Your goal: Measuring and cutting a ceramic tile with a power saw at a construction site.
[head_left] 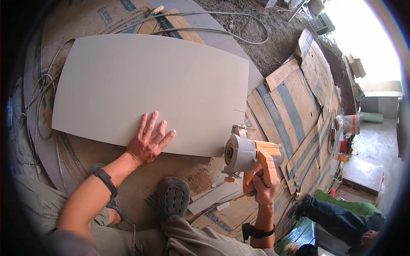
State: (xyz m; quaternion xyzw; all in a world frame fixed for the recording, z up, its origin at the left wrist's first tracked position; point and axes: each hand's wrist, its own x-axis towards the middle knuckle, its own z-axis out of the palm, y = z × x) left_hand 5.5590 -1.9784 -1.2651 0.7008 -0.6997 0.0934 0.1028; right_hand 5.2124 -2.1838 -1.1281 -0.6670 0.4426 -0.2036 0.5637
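Observation:
A large pale beige tile (153, 85) lies flat in front of me. A short slit (239, 111) runs in from its right edge. My left hand (149, 138) rests on the tile near its front edge, fingers spread, holding nothing. My right hand (263, 186) is wrapped round the handle of an orange and grey handheld tile saw (252, 153). The saw stands at the tile's near right corner, its round grey guard beside the edge. Whether the blade touches the tile cannot be made out.
Flattened cardboard (290, 106) covers the floor to the right. A grey cable (230, 32) loops behind the tile. Tile strips (215, 197) and a dust pile (199, 179) lie by my grey clog (174, 198). At lower right is another person's leg (337, 215).

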